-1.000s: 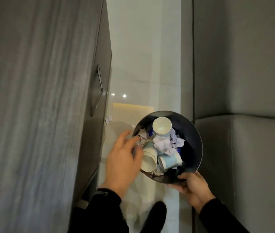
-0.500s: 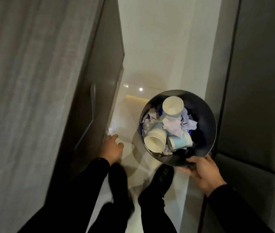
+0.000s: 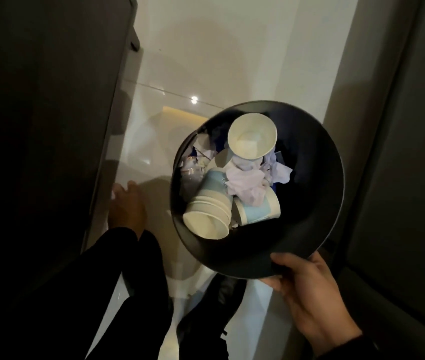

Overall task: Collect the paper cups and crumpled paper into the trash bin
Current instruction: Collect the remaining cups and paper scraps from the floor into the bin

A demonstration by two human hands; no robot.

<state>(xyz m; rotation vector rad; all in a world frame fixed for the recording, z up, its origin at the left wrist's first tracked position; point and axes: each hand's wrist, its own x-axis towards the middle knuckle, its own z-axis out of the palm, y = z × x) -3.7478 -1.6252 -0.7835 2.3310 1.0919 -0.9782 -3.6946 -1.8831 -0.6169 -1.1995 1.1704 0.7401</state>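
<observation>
I carry the black round trash bin [image 3: 332,162] above the floor; my right hand [image 3: 310,292] grips its near rim. Inside lie a white paper cup [image 3: 252,137] mouth up, a stack of cups [image 3: 207,216] on its side, a pale blue cup [image 3: 258,210] and crumpled paper [image 3: 245,181]. My left hand [image 3: 128,205] reaches down to the floor by the foot of the cabinet, fingers curled over a small white scrap of crumpled paper [image 3: 114,195]. Whether the fingers grip the scrap is hidden.
A tall dark cabinet [image 3: 50,113] fills the left side. A grey upholstered panel [image 3: 401,126] stands on the right. Between them runs a narrow strip of glossy white floor [image 3: 206,48]. My dark shoe [image 3: 206,318] stands below the bin.
My left hand left the bin and dropped to the floor beside the cabinet, onto the white scrap. The bin stayed in my right hand and now looks closer and larger.
</observation>
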